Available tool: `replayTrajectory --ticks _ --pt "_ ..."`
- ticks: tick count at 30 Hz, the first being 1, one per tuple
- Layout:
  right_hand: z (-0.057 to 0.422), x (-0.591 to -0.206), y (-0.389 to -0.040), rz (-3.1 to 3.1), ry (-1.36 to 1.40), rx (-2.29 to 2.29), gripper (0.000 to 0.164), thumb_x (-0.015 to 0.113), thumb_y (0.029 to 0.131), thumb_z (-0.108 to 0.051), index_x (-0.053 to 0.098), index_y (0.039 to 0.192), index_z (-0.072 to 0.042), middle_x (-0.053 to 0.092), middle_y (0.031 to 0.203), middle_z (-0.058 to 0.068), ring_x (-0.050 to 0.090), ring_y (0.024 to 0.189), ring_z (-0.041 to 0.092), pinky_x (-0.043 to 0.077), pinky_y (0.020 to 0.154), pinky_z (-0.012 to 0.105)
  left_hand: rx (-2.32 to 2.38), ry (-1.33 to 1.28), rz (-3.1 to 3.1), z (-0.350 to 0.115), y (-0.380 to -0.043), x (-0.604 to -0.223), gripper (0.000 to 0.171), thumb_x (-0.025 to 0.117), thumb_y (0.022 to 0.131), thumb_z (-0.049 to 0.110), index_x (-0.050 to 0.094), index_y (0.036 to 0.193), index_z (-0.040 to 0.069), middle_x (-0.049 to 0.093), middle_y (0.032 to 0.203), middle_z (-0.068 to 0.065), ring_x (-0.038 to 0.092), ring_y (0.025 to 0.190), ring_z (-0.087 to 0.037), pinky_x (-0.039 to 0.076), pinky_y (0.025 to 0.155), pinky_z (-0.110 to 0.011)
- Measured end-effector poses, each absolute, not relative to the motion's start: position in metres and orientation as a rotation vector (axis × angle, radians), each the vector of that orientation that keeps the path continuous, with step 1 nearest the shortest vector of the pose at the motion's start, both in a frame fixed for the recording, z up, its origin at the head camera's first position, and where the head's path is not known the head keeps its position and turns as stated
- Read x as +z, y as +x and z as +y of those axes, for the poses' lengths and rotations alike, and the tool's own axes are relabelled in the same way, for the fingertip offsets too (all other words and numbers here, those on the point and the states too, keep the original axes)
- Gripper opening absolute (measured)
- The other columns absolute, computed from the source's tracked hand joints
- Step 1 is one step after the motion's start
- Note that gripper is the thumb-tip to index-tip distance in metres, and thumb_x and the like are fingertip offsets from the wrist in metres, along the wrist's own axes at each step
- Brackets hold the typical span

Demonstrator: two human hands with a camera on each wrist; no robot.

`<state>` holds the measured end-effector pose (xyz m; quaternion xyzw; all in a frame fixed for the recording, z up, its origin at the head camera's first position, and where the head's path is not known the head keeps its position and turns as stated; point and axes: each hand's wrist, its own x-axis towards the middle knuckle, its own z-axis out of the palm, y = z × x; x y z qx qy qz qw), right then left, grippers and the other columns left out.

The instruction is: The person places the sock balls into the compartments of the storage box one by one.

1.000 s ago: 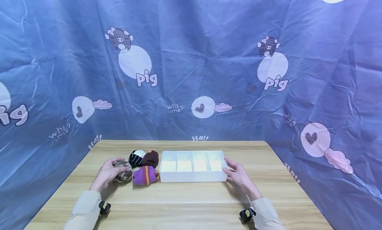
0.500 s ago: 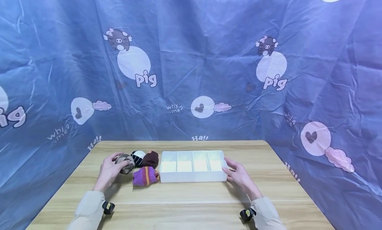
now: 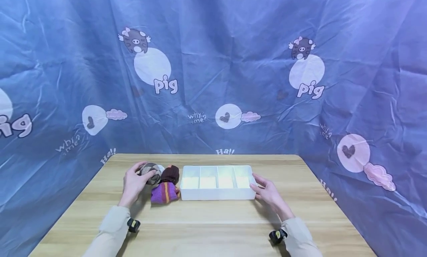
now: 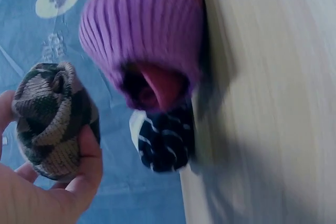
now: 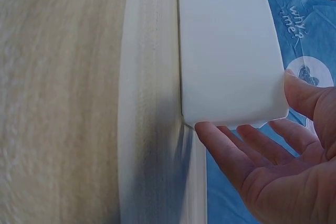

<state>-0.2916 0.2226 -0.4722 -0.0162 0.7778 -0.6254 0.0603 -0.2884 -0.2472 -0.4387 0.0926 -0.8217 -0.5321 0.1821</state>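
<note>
My left hand [image 3: 133, 186] grips a rolled camouflage sock [image 3: 151, 174], fingers on one side and thumb on the other; in the left wrist view that sock [image 4: 58, 121] is held up off the table. A purple rolled sock [image 3: 162, 193] with orange and red bands lies just right of the hand. Beyond it sits a dark maroon sock [image 3: 170, 174]. The black-and-white sock [image 4: 165, 142] is mostly hidden behind the camouflage one in the head view. My right hand [image 3: 269, 194] touches the right end of a white divided box [image 3: 217, 194] with extended fingers, thumb at its corner.
The box's several compartments, split by thin dividers [image 3: 217, 177], face up with nothing in them. A pale wooden table [image 3: 207, 234] carries everything. Blue printed cloth [image 3: 213, 75] hangs behind the table's far edge and along both sides.
My left hand has lifted the camouflage sock and carried it right and away from me, covering much of the black-and-white sock. My right hand has stayed at the box's end.
</note>
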Motion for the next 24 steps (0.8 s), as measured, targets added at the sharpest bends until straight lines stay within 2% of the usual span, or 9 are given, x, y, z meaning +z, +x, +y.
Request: replayTrajectory --ticks 6,8,12,14,20,24 --pt "0.222 -0.468 -0.293 2.350 -0.068 -1.886 0.063 0.059 0.097 -0.011 0.029 0.152 -0.003 0.027 0.155 0.028 0.044 0.132 0.046 0.049 0.098 0.044 -1.571 0.204 -2.232 -0.226 -0.292 -0.435 0.055 0.079 0.081 0.019 0.060 0.132 0.012 0.060 0.129 -0.015 0.055 0.114 -0.025 0.044 0.089 -0.021" --pt "0.223 -0.469 -0.293 2.355 -0.053 -1.886 0.062 0.059 0.097 -0.011 0.030 0.152 -0.003 0.027 0.155 0.028 0.045 0.132 0.046 0.050 0.098 0.044 -1.601 0.173 -2.217 -0.218 -0.293 -0.435 0.056 0.079 0.081 0.018 0.059 0.133 0.012 0.061 0.129 -0.015 0.056 0.113 -0.025 0.045 0.090 -0.021" --pt "0.227 -0.470 -0.291 2.361 -0.030 -1.880 0.062 0.059 0.097 -0.012 0.031 0.152 -0.005 0.027 0.155 0.028 0.045 0.132 0.045 0.050 0.098 0.043 -1.629 0.104 -2.202 -0.204 -0.295 -0.436 0.055 0.080 0.081 0.018 0.059 0.132 0.012 0.061 0.129 -0.017 0.057 0.115 -0.029 0.045 0.097 -0.035" --pt "0.228 -0.470 -0.290 2.360 -0.023 -1.883 0.062 0.059 0.097 -0.012 0.032 0.152 -0.005 0.028 0.155 0.028 0.045 0.132 0.045 0.050 0.098 0.043 -1.630 0.073 -2.193 -0.197 -0.295 -0.436 0.054 0.080 0.080 0.017 0.060 0.130 0.012 0.062 0.127 -0.017 0.057 0.114 -0.029 0.046 0.097 -0.038" --pt "0.226 -0.469 -0.291 2.388 -0.035 -1.863 0.062 0.061 0.096 -0.013 0.034 0.151 -0.003 0.031 0.152 0.030 0.047 0.130 0.045 0.051 0.096 0.044 -1.596 0.009 -2.164 -0.185 -0.295 -0.439 0.053 0.082 0.079 0.018 0.062 0.128 0.015 0.065 0.123 -0.014 0.060 0.107 -0.024 0.049 0.085 -0.023" --pt "0.225 -0.469 -0.294 2.380 -0.036 -1.870 0.062 0.060 0.096 -0.012 0.033 0.151 -0.003 0.030 0.153 0.029 0.046 0.131 0.045 0.051 0.096 0.043 -1.556 -0.025 -2.180 -0.180 -0.296 -0.441 0.053 0.083 0.079 0.021 0.063 0.128 0.018 0.064 0.125 -0.011 0.060 0.108 -0.024 0.048 0.087 -0.029"
